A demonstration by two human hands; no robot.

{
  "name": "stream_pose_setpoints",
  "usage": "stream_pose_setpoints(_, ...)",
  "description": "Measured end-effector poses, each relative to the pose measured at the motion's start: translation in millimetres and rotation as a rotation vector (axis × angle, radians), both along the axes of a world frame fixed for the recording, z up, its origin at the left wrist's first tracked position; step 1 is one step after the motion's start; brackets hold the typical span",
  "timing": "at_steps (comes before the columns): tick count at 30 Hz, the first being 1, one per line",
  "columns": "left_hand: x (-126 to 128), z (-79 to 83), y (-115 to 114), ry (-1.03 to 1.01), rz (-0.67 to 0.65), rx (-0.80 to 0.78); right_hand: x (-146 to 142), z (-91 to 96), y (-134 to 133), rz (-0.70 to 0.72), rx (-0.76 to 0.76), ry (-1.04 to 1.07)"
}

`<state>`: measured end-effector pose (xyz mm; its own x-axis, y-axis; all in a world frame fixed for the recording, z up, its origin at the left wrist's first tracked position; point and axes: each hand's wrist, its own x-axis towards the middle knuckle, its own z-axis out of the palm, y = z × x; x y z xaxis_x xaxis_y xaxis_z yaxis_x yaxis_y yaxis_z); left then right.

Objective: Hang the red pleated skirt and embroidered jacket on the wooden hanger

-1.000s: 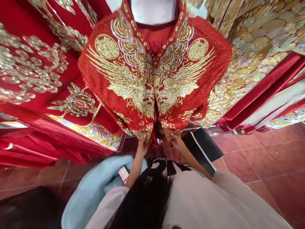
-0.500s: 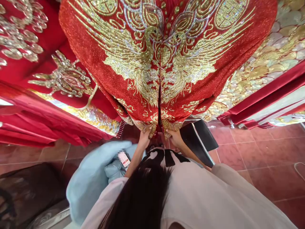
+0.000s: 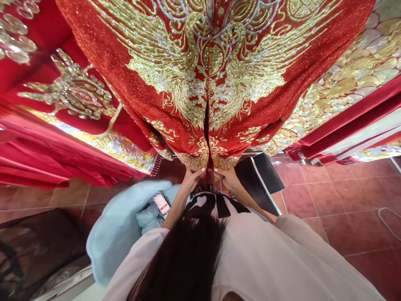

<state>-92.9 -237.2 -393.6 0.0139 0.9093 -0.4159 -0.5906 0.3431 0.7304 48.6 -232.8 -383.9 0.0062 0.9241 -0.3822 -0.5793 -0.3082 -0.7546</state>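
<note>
A red embroidered jacket with gold birds and round emblems hangs in front of me, its front edges parted by a narrow slit low down. My left hand pinches the bottom hem beside the slit, thumb on top of the cloth. On the other side of the slit, my right hand grips the matching hem corner in the same way. Both hands are closed on the fabric, and the fingers beneath it are hidden.
Red garments with jewelled trim hang at the left. A shell-patterned gold garment hangs at the right. A light blue padded seat carries a phone. A black chair-like object stands by my right arm on red floor tiles.
The jacket fills more of the view and appears closer. My hands keep hold of the hem corners, with the thumbs shifted inward nearer the slit.
</note>
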Motion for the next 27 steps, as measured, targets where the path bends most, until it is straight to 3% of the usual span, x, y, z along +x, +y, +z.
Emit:
stream_pose_setpoints(12, 22.5, -0.1, 1.3, -0.035, 0.132, 0.011, -7.4, 2.9, 2.7, -0.051, -0.094, 0.098)
stream_pose_setpoints(27, 27.4, -1.6, 8.3, -0.038, 0.198, 0.031, -14.0, -2.0, 5.0, -0.073, -0.019, 0.101)
